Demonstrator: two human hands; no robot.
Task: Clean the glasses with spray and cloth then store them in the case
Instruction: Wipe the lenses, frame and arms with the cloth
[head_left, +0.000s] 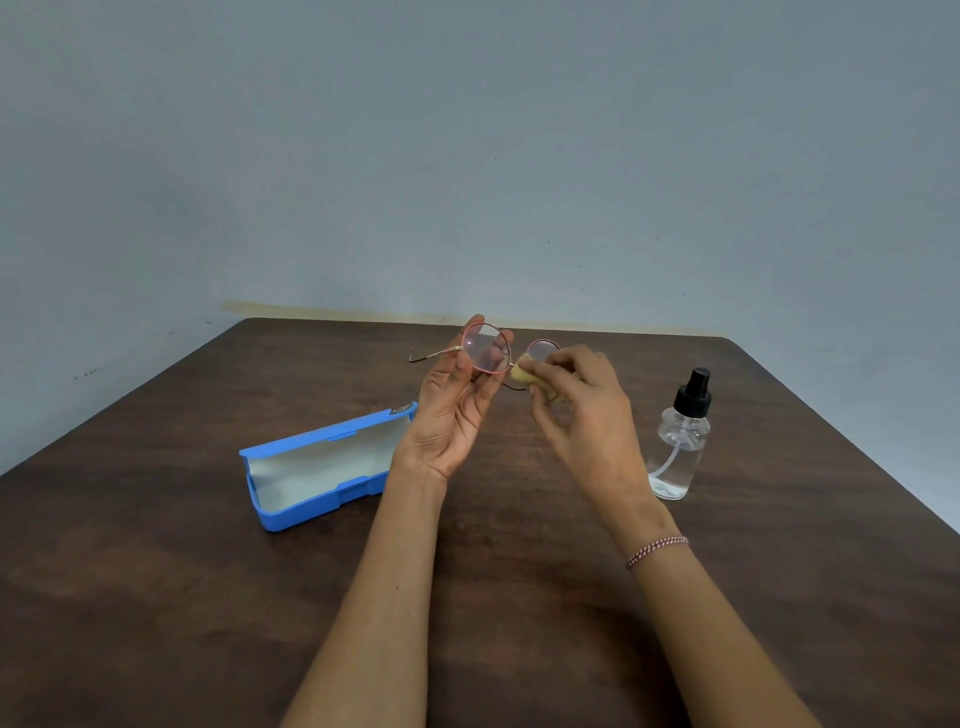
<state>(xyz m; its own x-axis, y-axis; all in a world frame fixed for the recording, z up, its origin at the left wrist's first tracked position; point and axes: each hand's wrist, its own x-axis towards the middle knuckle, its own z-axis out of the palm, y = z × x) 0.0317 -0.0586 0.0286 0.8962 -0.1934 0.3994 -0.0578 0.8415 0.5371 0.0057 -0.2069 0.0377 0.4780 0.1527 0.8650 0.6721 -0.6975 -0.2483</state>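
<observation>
Glasses (485, 345): head view; held up over the far middle of the table (156, 597), at 12 o'clock from both wrists.
Hidden: cloth (524, 376) and right fingers cover most of the 3 o'clock lens; only the temple arm reaching toward 9 o'clock is easy to trace.
Look: round clear lenses, thin pink-red rims, gold-toned arm.
Left hand (452, 415): pinches the 9 o'clock lens rim, fingertips seen through the glass.
Right hand (582, 410): curled, pinching the yellow cloth against the other lens.
Case (322, 462): blue, open, at 8 o'clock from the glasses.
Spray bottle (680, 447): clear, black top, upright at 4 o'clock.
Count: one of each thing, two hands.
</observation>
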